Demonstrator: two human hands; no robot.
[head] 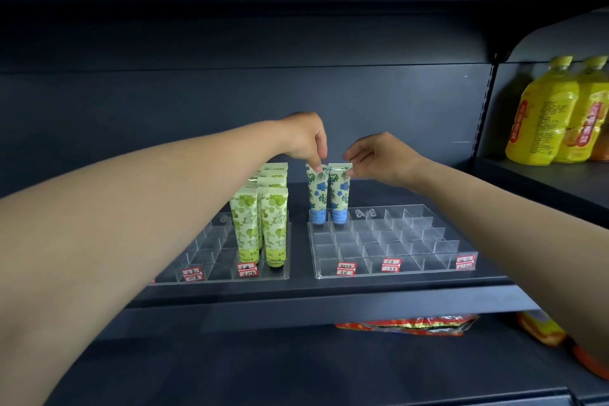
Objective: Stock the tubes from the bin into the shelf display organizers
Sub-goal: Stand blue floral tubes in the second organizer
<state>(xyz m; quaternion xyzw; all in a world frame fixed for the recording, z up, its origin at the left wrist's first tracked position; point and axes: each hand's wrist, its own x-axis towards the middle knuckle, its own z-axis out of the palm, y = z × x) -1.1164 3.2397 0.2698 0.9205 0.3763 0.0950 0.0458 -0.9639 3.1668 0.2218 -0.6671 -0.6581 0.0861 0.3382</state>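
Head view: nearest, a dark lower shelf [296, 369] holding red-and-yellow packets [408, 325] is seen below the right organizer [392, 240], the clear compartmented tray taken as landmark. Red-and-white price labels [346, 268] are fixed along its front wall. To its left, just beside it on the same shelf, a second clear organizer [211, 254] is stocked with upright green tubes [275, 224] in its right-hand columns. In the back-left corner of the landmark organizer two blue floral tubes [318, 194] are stood upright, side by side and touching. The left tube's top is pinched by the left hand [304, 138], its grip pressed together on the crimped end. The other tube's [340, 194] top is pinched likewise by the right hand [379, 155]. Farther right, on the adjoining shelf bay, yellow oil bottles [543, 115] are ranged.
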